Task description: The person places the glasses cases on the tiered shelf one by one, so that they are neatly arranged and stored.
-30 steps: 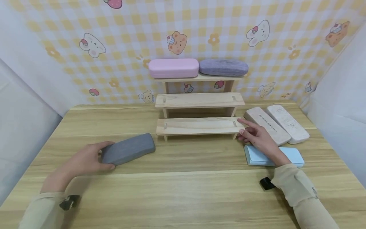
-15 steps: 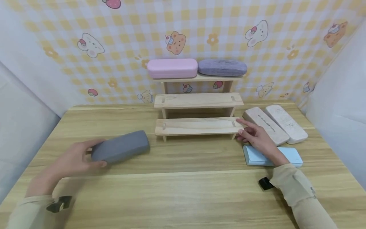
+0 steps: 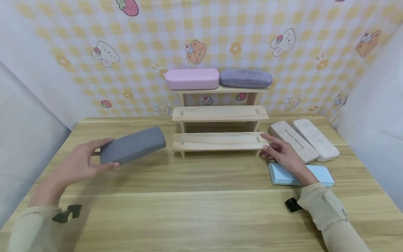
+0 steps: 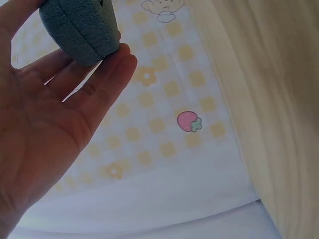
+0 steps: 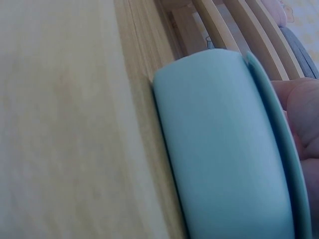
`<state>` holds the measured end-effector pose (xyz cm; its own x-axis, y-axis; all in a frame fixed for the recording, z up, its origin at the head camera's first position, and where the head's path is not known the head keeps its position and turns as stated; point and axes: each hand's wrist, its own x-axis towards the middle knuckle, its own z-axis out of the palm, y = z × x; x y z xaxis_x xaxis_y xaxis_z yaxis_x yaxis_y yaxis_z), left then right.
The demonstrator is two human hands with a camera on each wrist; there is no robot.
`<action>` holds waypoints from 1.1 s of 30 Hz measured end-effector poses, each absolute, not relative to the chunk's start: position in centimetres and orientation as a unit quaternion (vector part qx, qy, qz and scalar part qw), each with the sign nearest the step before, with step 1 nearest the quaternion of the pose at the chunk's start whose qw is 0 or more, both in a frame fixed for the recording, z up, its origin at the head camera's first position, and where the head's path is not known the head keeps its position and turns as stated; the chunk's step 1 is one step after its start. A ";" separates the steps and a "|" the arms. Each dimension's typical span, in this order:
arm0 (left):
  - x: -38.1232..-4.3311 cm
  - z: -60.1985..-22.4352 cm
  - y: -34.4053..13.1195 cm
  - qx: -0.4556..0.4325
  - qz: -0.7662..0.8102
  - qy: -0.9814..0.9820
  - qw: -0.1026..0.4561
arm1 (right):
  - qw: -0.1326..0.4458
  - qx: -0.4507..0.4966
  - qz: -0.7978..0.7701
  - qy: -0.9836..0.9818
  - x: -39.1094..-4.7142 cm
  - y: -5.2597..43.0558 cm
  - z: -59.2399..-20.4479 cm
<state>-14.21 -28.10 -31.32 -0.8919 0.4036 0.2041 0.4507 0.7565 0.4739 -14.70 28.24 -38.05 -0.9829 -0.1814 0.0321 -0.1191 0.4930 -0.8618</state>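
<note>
My left hand (image 3: 77,162) grips one end of a dark grey glasses case (image 3: 133,145), thumb on the near side and fingers on the far side. The case hangs tilted above the table, left of a three-tier wooden shelf (image 3: 217,141). In the left wrist view only the held end of the glasses case (image 4: 82,30) shows. At the shelf's right end my right hand (image 3: 284,155) pinches the lowest board, index finger on top and thumb at the front edge. Below that wrist lies a light blue glasses case (image 3: 318,174), which fills much of the right wrist view.
On the top tier sit a pink glasses case (image 3: 192,79) and a purple-grey glasses case (image 3: 246,78). Right of the shelf, a beige lettered case (image 3: 292,141) lies beside a whitish case (image 3: 316,140). A checked cloth (image 3: 236,31) hangs behind the table.
The left hand has lifted the grey glasses case off the table, first drawing it a little left, then raising it. The right hand stays at the shelf's end.
</note>
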 end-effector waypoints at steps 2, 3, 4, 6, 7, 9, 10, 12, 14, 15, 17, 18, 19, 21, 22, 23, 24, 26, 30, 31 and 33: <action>-14.5 -30.9 -27.9 -0.237 -0.264 -0.933 0.055 | 0.032 -0.087 -0.497 0.863 -14.7 28.3 -38.1; -14.7 -30.7 -27.8 -0.238 -0.263 -0.933 0.059 | 0.032 -0.087 -0.497 0.863 -14.6 28.4 -38.1; -14.8 -30.4 -27.6 -0.241 -0.262 -0.932 0.063 | 0.032 -0.086 -0.499 0.862 -14.6 28.4 -38.2; -15.1 -29.8 -27.3 -0.238 -0.260 -0.934 0.064 | 0.032 -0.086 -0.501 0.861 -14.6 28.4 -38.2; -15.2 -29.5 -27.1 -0.238 -0.259 -0.934 0.066 | 0.032 -0.086 -0.501 0.861 -14.7 28.5 -38.2; -15.5 -28.9 -26.7 -0.237 -0.245 -0.937 0.074 | 0.031 -0.087 -0.502 0.860 -14.7 28.5 -38.2; -15.7 -28.6 -26.5 -0.240 -0.242 -0.937 0.077 | 0.030 -0.087 -0.501 0.860 -14.7 28.4 -38.2; -16.1 -28.1 -26.0 -0.244 -0.231 -0.938 0.082 | 0.029 -0.088 -0.499 0.861 -14.7 28.5 -38.3; -16.4 -27.6 -25.6 -0.247 -0.222 -0.939 0.084 | 0.028 -0.089 -0.498 0.862 -14.7 28.4 -38.3; -16.5 -27.3 -25.3 -0.244 -0.221 -0.941 0.082 | 0.029 -0.089 -0.498 0.862 -14.7 28.4 -38.3; -16.8 -26.9 -24.8 -0.246 -0.215 -0.942 0.079 | 0.030 -0.088 -0.497 0.863 -14.7 28.4 -38.3; -17.0 -26.7 -24.6 -0.247 -0.214 -0.942 0.075 | 0.030 -0.088 -0.498 0.862 -14.7 28.4 -38.3; -17.2 -26.5 -24.4 -0.248 -0.214 -0.942 0.069 | 0.030 -0.088 -0.499 0.861 -14.7 28.3 -38.3; -17.6 -26.2 -23.8 -0.257 -0.219 -0.939 0.059 | 0.030 -0.087 -0.501 0.861 -14.8 28.3 -38.4; -17.9 -26.0 -23.5 -0.264 -0.223 -0.937 0.055 | 0.030 -0.087 -0.502 0.860 -14.8 28.3 -38.4; -18.1 -25.9 -23.2 -0.269 -0.228 -0.934 0.051 | 0.030 -0.088 -0.503 0.859 -14.8 28.2 -38.4; -18.4 -25.7 -22.8 -0.273 -0.231 -0.933 0.049 | 0.030 -0.088 -0.503 0.859 -14.8 28.2 -38.4; -19.0 -25.5 -22.1 -0.280 -0.241 -0.928 0.044 | 0.030 -0.089 -0.503 0.859 -14.8 28.2 -38.3; -20.1 -25.0 -20.8 -0.288 -0.252 -0.923 0.035 | 0.030 -0.089 -0.502 0.860 -14.8 28.2 -38.2; -20.5 -24.9 -20.5 -0.290 -0.251 -0.923 0.033 | 0.029 -0.090 -0.501 0.860 -14.7 28.2 -38.2; -21.1 -24.8 -19.9 -0.295 -0.246 -0.923 0.032 | 0.028 -0.091 -0.502 0.860 -14.7 28.2 -38.1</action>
